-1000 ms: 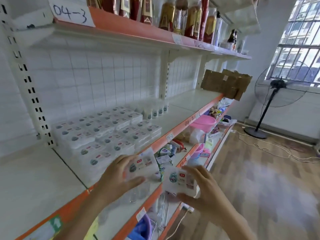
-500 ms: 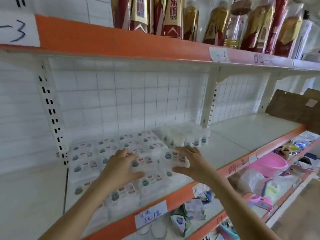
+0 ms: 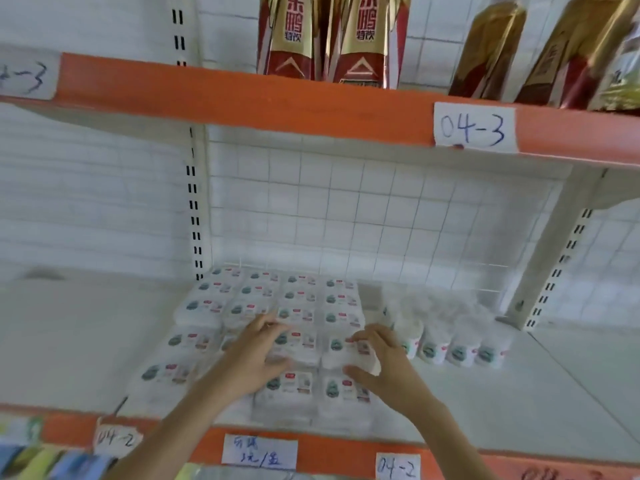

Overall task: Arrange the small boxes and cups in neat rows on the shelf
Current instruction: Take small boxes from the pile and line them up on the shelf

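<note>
On the white metal shelf point(image 3: 519, 393) with its orange front edge, small white plastic boxes point(image 3: 298, 299) with printed labels sit in tight rows from the back wall to the front edge. The left hand point(image 3: 254, 358) and the right hand point(image 3: 384, 362) each grasp a box in the upper layer near the front. Just right of the boxes stands a row of small white cups point(image 3: 446, 344).

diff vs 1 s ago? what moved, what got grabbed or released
Both hands carried a small box each from in front of the shelf edge up onto the shelf. Now the left hand and the right hand rest on top of the block of small boxes, seating those two in its front rows. The row of cups beside it stayed put, as did the bottles above.
</note>
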{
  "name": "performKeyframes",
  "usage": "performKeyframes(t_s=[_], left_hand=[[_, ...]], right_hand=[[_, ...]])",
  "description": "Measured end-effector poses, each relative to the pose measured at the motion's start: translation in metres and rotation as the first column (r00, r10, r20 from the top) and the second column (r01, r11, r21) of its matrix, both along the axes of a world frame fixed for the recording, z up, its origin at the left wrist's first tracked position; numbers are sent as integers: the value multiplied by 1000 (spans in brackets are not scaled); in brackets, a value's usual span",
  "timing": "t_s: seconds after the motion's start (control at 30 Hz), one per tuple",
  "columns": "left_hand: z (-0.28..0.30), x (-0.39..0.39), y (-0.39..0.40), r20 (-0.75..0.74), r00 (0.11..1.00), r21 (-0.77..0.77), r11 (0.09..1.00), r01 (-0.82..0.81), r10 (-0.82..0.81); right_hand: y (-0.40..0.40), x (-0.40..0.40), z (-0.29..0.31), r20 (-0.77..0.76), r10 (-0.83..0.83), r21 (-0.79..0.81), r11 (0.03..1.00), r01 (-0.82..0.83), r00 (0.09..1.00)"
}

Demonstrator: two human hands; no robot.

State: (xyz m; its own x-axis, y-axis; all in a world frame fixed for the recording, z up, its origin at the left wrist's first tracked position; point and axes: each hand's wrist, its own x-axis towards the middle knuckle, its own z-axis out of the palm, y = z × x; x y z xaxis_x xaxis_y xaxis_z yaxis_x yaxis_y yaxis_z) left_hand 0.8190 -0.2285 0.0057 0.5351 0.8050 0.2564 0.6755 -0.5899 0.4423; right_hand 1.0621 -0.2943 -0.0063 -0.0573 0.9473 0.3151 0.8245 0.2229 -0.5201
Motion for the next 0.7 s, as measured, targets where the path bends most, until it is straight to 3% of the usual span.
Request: performKeyframes(t_s=[0.3, 0.53, 0.7], left_hand=[[0, 7, -5, 11, 998, 22, 998, -62, 62], [0, 9, -7, -70, 996, 38, 998, -50, 52], [4, 9, -9, -72, 997, 19, 999, -38, 39]], right_hand=[[1, 7, -4, -89, 46, 54, 998, -41, 995], [4, 2, -8, -98, -44, 47, 998, 49, 994], [2, -3, -5, -125, -121, -44, 992, 116, 985]])
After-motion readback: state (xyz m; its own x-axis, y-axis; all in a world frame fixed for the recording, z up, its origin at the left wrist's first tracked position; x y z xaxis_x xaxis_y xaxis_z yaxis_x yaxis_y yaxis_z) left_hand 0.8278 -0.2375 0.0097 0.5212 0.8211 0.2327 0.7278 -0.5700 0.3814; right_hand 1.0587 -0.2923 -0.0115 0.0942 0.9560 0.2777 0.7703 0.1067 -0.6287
